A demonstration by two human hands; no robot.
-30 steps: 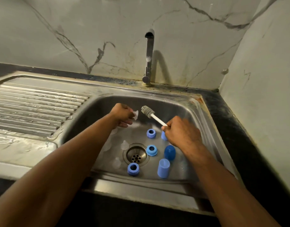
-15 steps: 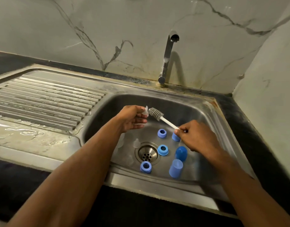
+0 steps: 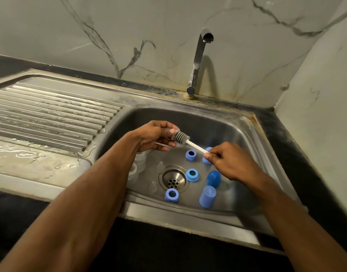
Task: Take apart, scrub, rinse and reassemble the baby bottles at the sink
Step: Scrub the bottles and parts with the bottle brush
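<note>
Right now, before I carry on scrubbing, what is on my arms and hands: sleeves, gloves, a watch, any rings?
Nothing shows. The left hand and right hand are bare, with no gloves, and no rings on the fingers in view. Both forearms are uncovered from wrist to the lower edge of the picture: no sleeve cuff, watch or band. Anything worn above that lies out of view.

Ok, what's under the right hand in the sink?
A blue ring lies partly under the right hand, which pinches the white brush handle. A blue cap shows just beside the hand. Anything else beneath the palm is covered.
</note>
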